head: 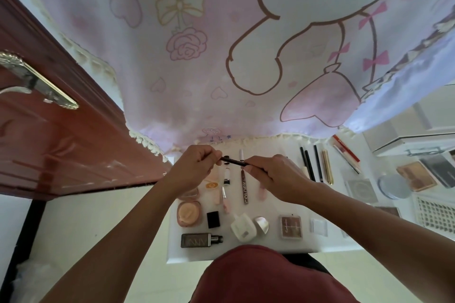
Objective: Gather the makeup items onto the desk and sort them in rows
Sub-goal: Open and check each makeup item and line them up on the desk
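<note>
Pinching black pencil [234,161]: left hand [197,167] + right hand [278,177] | white basket [433,214] contents unclear

- Two forearms [138,224] are in shot, both bare from the wrist right back to the lower edge of the frame.
- Left hand [194,167]: bare skin all over, knuckles and tendons standing out clearly.
- Right hand [278,177]: bare as well, and there's a pale, plain nail showing on one of its fingers [249,168].
- Down at bottom centre, a brick-red garment [258,278]: plain cloth, smooth and rounded, with soft creases running across it.
- Just past its far right edge, a dark strip [310,262], near black; clothing or seat, can't tell.
</note>
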Demonstrator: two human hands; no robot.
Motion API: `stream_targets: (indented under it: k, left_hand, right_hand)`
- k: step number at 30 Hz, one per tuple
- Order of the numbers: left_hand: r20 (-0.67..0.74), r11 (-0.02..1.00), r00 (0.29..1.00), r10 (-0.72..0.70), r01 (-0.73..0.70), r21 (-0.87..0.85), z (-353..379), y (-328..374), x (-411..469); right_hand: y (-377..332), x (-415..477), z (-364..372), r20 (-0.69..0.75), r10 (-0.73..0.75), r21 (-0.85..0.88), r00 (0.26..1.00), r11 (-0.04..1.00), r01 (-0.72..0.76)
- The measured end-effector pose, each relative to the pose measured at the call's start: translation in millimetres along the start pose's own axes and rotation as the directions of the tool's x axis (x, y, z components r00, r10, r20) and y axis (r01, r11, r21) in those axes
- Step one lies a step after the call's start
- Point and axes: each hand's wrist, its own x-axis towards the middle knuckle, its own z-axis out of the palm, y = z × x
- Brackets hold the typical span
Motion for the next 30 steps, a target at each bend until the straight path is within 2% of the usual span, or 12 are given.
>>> stream_targets:
  k: [4, 8, 11, 18, 24, 30]
  left_hand:
    - [-0.007, 1.0, 1.0, -0.017, 0.017, 0.019, 2.7, -0.2, 1.8]
    - [-0.023, 0.999, 0.999, -0.031, 0.031, -0.029, 7.2, 4.3, 2.5]
    - [-0.043, 0.996, 0.998, -0.038, 0.035, -0.079, 11.2, 10.9, 1.9]
    - [-0.084, 0.98, 0.993, -0.08, 0.063, -0.187, 6.7, 12.4, 3.3]
    - [-0.069, 0.982, 0.995, -0.074, 0.06, -0.177, 5.8, 9.6, -1.0]
    - [-0.082, 0.985, 0.994, -0.065, 0.051, -0.166, 6.4, 10.6, -4.1]
  right_hand:
    - [-1.0, 0.6, -0.4, 0.0, 0.001, -0.048, 1.0, 0.999, -0.001]
    - [1.4, 1.5, -0.4, 0.0, 0.015, -0.121, 1.0, 0.993, -0.015]
    - [3.6, 0.3, -0.6, -0.052, 0.027, -0.142, 0.998, 0.989, -0.034]
    - [1.6, -2.7, -9.4, -0.128, 0.073, 0.018, 0.989, 0.997, -0.071]
    - [2.6, -1.5, -10.2, -0.22, 0.075, 0.087, 0.973, 0.995, -0.057]
    - [4.1, -3.6, -8.5, -0.227, 0.074, 0.135, 0.971, 0.99, -0.044]
